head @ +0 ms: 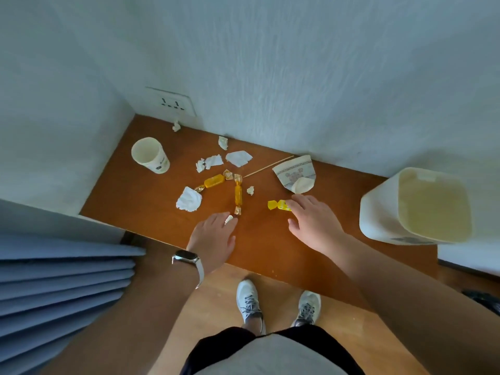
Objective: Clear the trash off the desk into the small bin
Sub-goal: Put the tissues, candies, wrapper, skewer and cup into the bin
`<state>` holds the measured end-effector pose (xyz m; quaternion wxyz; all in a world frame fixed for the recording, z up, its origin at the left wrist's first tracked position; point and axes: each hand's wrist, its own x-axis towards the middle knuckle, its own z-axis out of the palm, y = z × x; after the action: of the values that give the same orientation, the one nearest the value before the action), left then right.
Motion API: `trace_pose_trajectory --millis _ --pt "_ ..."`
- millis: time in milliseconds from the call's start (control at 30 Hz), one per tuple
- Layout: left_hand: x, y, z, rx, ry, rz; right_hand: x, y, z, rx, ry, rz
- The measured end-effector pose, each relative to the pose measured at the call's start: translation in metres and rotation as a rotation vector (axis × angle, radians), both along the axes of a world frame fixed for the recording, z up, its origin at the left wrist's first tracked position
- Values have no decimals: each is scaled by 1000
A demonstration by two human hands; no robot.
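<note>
Trash lies scattered on the brown desk (270,247). My right hand (313,223) rests with its fingertips on a yellow candy wrapper (276,205); I cannot tell if it grips it. My left hand (213,239), with a watch on the wrist, touches a small white paper scrap (229,219) beside the lower end of an amber wrapped candy (238,195). A second amber candy (213,181) lies further back. Several crumpled white tissues (188,199) lie around them. A crushed paper cup (295,173) lies on its side. The small cream bin (414,207) stands open at the desk's right end.
An upright paper cup (150,155) stands at the back left. A thin wooden stick (267,166) lies near the wall. A wall socket (173,102) sits above the desk's back corner. Folded blue fabric (62,282) hangs at the left. My shoes (249,301) are on the wooden floor.
</note>
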<state>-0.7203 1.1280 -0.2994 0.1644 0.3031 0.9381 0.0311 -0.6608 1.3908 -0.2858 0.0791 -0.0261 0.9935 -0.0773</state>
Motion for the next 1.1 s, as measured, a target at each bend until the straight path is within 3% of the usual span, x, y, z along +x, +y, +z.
trace_pose_trajectory --millis 333,700,1100 --pt "-3 -6 -9 12 1 -22 -7 -9 -24 4 23 -29" --pt "3 -4 -9 179 79 78 12 -20 -26 -102 55 -160" --pt "22 92 60 463 4 93 56 21 51 -245 311 -333"
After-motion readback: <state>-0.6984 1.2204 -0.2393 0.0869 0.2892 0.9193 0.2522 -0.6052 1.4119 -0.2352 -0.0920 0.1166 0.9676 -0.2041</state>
